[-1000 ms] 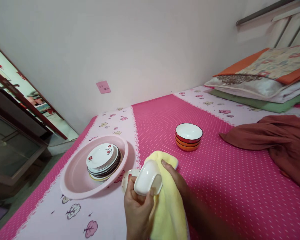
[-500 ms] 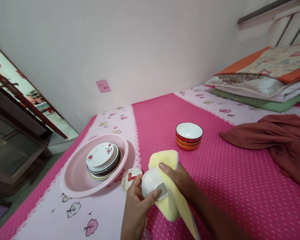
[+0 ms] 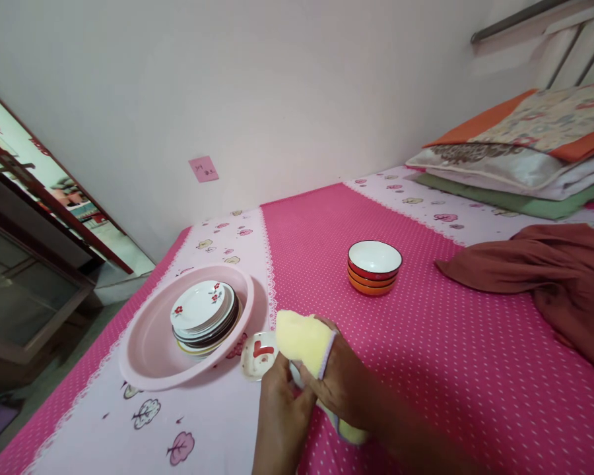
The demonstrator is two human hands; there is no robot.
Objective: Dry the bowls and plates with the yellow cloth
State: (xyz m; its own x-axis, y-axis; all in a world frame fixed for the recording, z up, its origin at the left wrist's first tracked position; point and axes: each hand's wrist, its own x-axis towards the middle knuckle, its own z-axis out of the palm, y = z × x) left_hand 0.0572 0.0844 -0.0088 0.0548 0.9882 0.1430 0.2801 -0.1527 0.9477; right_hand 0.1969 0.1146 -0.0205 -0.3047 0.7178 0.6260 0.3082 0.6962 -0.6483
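Observation:
My left hand (image 3: pixel 281 409) is closed around a small white cup (image 3: pixel 296 373), of which only a sliver shows. A yellow cloth (image 3: pixel 304 340) covers most of that cup, and my right hand (image 3: pixel 339 386) presses the cloth over it with fingers curled. Both hands hover low over the pink bedsheet (image 3: pixel 426 343). Just left of them lies a small white saucer with a red mark (image 3: pixel 259 355).
A pink basin (image 3: pixel 143 349) at the left holds a stack of flowered plates (image 3: pixel 202 315). Stacked red and orange bowls (image 3: pixel 373 267) stand mid-bed. A brown garment (image 3: pixel 549 277) lies at right, folded bedding (image 3: pixel 519 152) behind it. The bed's left edge drops to the floor.
The cup was exposed in my left hand beside the cloth; my right hand has brought the cloth over it, so the cup is now almost hidden. Both hands sank slightly.

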